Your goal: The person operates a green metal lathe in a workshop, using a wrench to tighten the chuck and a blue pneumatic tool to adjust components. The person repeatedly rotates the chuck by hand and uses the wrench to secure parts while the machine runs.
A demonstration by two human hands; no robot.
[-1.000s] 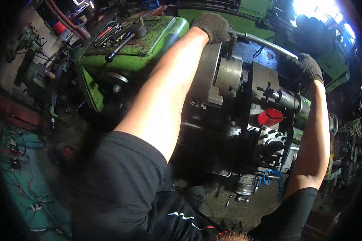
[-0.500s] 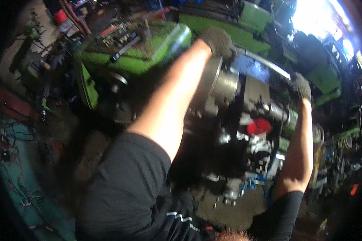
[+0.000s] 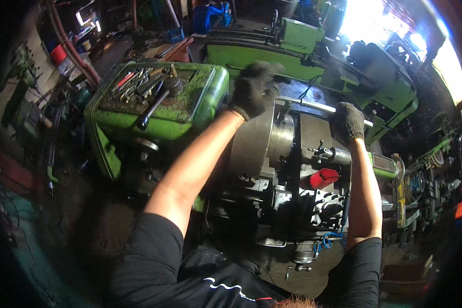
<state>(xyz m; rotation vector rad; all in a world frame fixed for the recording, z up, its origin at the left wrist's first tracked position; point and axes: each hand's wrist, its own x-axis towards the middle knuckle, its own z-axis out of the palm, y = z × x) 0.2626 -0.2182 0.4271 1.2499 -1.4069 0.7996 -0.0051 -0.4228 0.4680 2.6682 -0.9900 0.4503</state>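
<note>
1. At centre frame, a lathe chuck (image 3: pixel 256 146), a large grey steel disc seen nearly edge-on, sits against the green headstock (image 3: pixel 159 110) of a lathe.
2. Left hand (image 3: pixel 254 90), in a dark knit glove, lies over the top rim of the chuck with fingers curled; the motion blur hides whether it grips the rim or only rests on it.
3. Right hand (image 3: pixel 349 120), also gloved, is closed around a bright steel bar (image 3: pixel 313 105) that runs across behind the chuck.
4. Tool post (image 3: pixel 321 154), dark and blocky, stands just right of the chuck, below the right hand.
5. Red cap (image 3: pixel 322 178), a small cylindrical part, lies on the carriage (image 3: pixel 313 205) beneath the tool post.
6. Loose hand tools (image 3: pixel 143 84), among them a long black lever, lie on the flat top of the headstock, well apart from both hands.
7. Further green lathes (image 3: pixel 303 46) stand behind, toward a bright opening at upper right.
</note>
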